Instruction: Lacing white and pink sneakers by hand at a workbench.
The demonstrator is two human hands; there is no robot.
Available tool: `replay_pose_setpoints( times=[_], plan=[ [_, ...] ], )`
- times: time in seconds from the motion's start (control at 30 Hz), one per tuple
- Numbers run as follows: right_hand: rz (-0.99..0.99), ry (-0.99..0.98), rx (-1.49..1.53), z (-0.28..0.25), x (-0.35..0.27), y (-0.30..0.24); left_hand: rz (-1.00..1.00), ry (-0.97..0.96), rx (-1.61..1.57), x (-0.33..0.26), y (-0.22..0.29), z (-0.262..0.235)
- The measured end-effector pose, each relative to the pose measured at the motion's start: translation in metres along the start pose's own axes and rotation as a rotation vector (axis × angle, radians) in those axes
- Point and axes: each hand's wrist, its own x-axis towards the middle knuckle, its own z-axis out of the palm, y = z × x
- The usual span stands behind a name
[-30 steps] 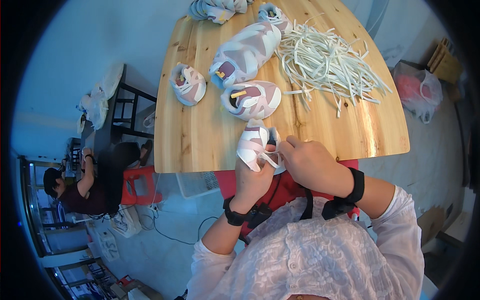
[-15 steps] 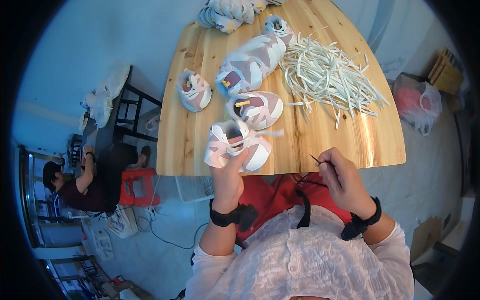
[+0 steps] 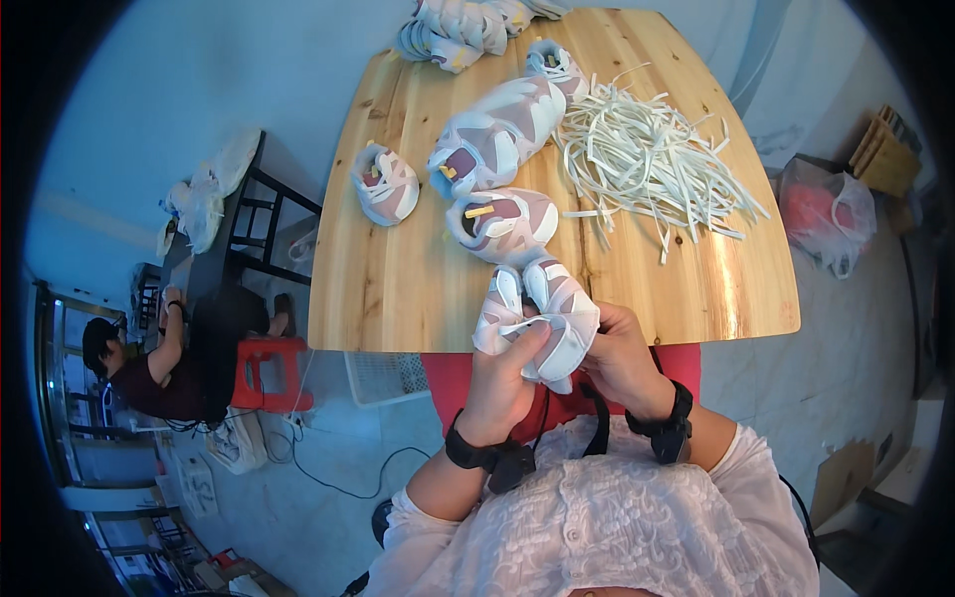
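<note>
A white and mauve shoe upper (image 3: 565,316) is held at the near edge of the wooden desk (image 3: 686,303). It is clamped in the left hand (image 3: 505,380), the thumb being pressed on its front. Its right side is touched by the right hand (image 3: 627,360); since the fingertips are partly hidden, it cannot be told whether that hand is closed on it. Just beyond lies a second upper (image 3: 527,227), touched by a nested row of uppers (image 3: 507,124); a single upper (image 3: 388,189) is set apart at left. White laces (image 3: 662,164) are heaped at right. A white perforated basket (image 3: 390,383) is partly covered by the desk, and its contents cannot be made out. In a clear plastic bag (image 3: 848,249) at right, pinkish-red material (image 3: 818,207) is enclosed.
</note>
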Motion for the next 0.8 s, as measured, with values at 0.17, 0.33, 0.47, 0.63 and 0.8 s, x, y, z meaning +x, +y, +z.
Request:
replay_pose_setpoints(
  times=[0.17,0.33,0.47,0.63,0.8],
  plan=[
    [0.045,-0.079,-0.002,-0.004,0.001,-0.005,-0.023,-0.047,0.075,-0.002,-0.001,-0.004],
    [0.004,-0.063,-0.200,0.007,-0.006,-0.022,0.032,-0.031,0.154,0.001,-0.005,-0.002],
    [0.013,-0.063,-0.358,0.006,-0.004,-0.026,0.066,-0.119,0.225,0.002,-0.005,-0.002],
    [-0.194,0.021,-0.691,-0.012,0.004,-0.018,0.187,-0.098,0.396,0.003,-0.005,-0.005],
    [-0.316,0.253,-0.955,-0.027,0.005,-0.014,0.337,-0.091,0.552,-0.005,0.008,0.006]
  ],
)
